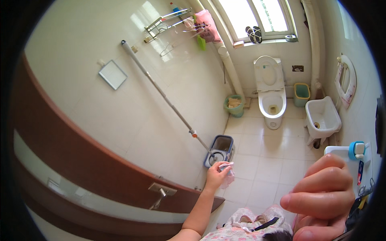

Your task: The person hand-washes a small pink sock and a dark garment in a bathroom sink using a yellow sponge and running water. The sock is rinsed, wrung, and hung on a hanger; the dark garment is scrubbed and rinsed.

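My left hand [215,177] is closed around a small pale pink cloth [227,177], whose end hangs below the fingers. It is over the floor, just in front of the spin mop bucket [223,144]. My right hand [322,195] is raised close to the camera at the lower right, its fingers curled; nothing shows in it, though the inside of the palm is hidden. Behind it stands a white washbasin [336,150] with a blue soap holder [356,150] and a toothpaste tube [360,172]. Floral clothing [241,227] shows at the bottom.
A mop [166,98] leans from its bucket against the left wall. A toilet [273,102] with its lid up stands under the window, between a lined waste bin [234,105] and a green bin [301,95]. A white mop sink [322,117] is at right, a brown door [126,177] at left.
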`<state>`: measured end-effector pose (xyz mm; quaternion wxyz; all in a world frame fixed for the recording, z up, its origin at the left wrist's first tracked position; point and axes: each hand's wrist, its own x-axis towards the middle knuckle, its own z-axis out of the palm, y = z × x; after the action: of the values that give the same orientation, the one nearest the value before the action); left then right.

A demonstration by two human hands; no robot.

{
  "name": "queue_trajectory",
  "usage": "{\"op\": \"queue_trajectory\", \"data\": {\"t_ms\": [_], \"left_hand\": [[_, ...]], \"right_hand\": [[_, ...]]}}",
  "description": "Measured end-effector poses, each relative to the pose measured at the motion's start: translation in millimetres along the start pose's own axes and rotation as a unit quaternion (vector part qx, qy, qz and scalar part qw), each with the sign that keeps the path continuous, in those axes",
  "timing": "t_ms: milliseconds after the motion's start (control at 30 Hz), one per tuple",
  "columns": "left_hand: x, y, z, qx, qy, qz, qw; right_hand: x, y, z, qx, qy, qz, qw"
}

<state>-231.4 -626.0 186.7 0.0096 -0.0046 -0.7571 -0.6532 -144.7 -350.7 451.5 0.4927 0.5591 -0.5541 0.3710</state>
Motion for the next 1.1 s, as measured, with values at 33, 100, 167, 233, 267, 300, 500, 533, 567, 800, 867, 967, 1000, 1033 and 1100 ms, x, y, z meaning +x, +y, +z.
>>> {"op": "queue_trajectory", "data": {"t_ms": [33,100,167,233,267,300,500,533,567,800,867,967,1000,1033,1100], "left_hand": [[14.8,5.5,3.4,-0.017,0.002,-0.011,1.0],[49.9,13.1,9.7,-0.03,0.0,-0.003,1.0],[60.4,-5.8,-19.5,-0.003,0.051,-0.005,0.999],[122.6,14.8,-6.2,0.034,0.007,0.056,0.998],[150.4,26.7,-3.0,0.054,0.002,0.079,0.995],[177.2,40.0,-0.2,0.075,-0.003,0.102,0.992],[289.8,121.6,-4.5,0.109,-0.037,0.153,0.981],[309.5,135.3,-1.0,0.103,-0.043,0.165,0.98],[330.3,143.0,0.3,0.097,-0.051,0.179,0.978],[457.9,148.7,-26.4,0.13,0.049,0.199,0.97],[493.5,155.2,-36.4,0.144,0.055,0.237,0.959],[543.6,168.8,-60.4,0.234,0.055,0.304,0.922],[562.0,175.2,-69.1,0.254,0.051,0.337,0.905],[574.2,181.4,-78.6,0.216,0.063,0.321,0.92],[598.1,193.8,-98.0,0.13,0.088,0.292,0.943]], "right_hand": [[-3.4,15.3,4.3,-0.001,0.005,-0.007,1.0],[-8.8,45.5,10.0,-0.011,0.017,-0.028,0.999],[-45.6,96.7,37.9,0.07,0.036,-0.019,0.997],[-28.5,125.4,21.4,0.042,0.024,-0.001,0.999],[-33.1,148.6,25.4,0.022,0.064,0.012,0.998],[-39.7,173.2,31.6,0.004,0.104,0.025,0.994],[-97.6,364.7,104.8,0.062,-0.107,0.29,0.949],[-111.7,389.5,122.0,0.088,-0.165,0.339,0.922],[-123.0,413.5,136.4,0.147,-0.203,0.389,0.886],[-131.1,536.1,211.0,0.231,-0.159,0.47,0.837],[-135.1,575.8,233.1,0.213,-0.142,0.452,0.855],[-117.7,635.2,254.6,0.26,-0.21,0.481,0.811],[-109.8,656.6,261.7,0.236,-0.158,0.449,0.847],[-100.3,679.0,268.1,0.215,-0.154,0.458,0.849],[-70.6,724.7,274.0,0.226,-0.146,0.457,0.848]]}}
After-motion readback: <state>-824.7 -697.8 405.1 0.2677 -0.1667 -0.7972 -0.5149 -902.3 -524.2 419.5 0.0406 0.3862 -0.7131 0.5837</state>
